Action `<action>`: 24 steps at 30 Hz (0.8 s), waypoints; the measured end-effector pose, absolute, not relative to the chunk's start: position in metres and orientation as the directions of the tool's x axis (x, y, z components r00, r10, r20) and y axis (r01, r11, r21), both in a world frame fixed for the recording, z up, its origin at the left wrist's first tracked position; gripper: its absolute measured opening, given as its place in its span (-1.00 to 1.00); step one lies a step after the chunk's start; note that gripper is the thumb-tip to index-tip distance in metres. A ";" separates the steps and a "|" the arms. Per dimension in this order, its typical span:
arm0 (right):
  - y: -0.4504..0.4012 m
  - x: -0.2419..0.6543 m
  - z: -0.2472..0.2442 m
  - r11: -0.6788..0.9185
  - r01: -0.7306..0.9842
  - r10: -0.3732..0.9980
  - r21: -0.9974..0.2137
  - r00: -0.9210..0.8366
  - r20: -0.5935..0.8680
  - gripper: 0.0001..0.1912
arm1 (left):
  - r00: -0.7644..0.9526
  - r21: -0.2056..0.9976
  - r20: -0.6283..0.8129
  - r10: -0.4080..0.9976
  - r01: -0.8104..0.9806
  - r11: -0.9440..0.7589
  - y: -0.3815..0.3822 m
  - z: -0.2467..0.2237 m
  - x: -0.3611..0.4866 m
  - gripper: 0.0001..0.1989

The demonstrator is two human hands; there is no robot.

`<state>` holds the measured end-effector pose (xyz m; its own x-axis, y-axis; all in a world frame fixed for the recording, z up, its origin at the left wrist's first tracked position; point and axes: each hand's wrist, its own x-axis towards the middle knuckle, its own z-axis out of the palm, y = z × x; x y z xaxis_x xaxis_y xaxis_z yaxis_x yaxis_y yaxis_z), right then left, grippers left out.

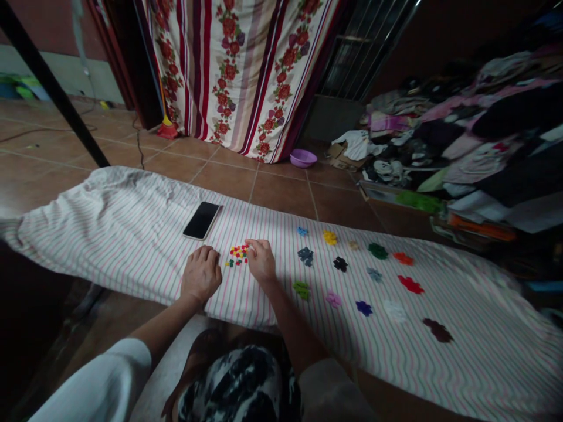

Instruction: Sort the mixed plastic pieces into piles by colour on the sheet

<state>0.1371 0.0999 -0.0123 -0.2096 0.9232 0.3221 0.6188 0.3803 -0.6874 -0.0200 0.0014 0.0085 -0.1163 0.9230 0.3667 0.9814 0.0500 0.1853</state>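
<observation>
My left hand [201, 274] rests palm down on the striped cloth, fingers loosely bent, with nothing seen in it. To its right lies a small group of tiny square pieces [238, 253] in red, yellow, green and white. At the right edge of that group is my right hand [262, 261], its thumb and index finger pinched together. Whatever is between those fingertips is too small to make out. A phone [202, 220] with a dark screen lies beyond my left hand.
Small piles sorted by colour cover the cloth [132, 234] on the right, including yellow pieces [329, 237], black pieces [340, 264], red pieces [411, 285] and lime green pieces [301, 289]. Behind are a floral curtain [246, 70], a purple basin [303, 157] and heaped clothes [466, 129].
</observation>
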 end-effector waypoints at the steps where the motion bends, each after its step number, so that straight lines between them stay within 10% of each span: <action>1: 0.103 0.137 -0.012 0.380 0.630 0.924 -0.677 -0.224 0.311 -0.61 | -0.115 0.183 0.367 0.923 0.982 0.049 0.002 0.009 -0.020 -0.85; 24: 0.116 0.128 0.008 0.416 0.699 0.901 -0.581 -0.404 0.158 -0.85 | -0.115 0.193 0.351 0.929 0.980 0.049 0.002 0.013 -0.019 -0.85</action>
<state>0.1282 0.1163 0.0077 -0.4041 0.9010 0.1580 0.6994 0.4156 -0.5814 -0.0185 0.0016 0.0130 -0.1154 0.9291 0.3512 0.9800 0.0489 0.1927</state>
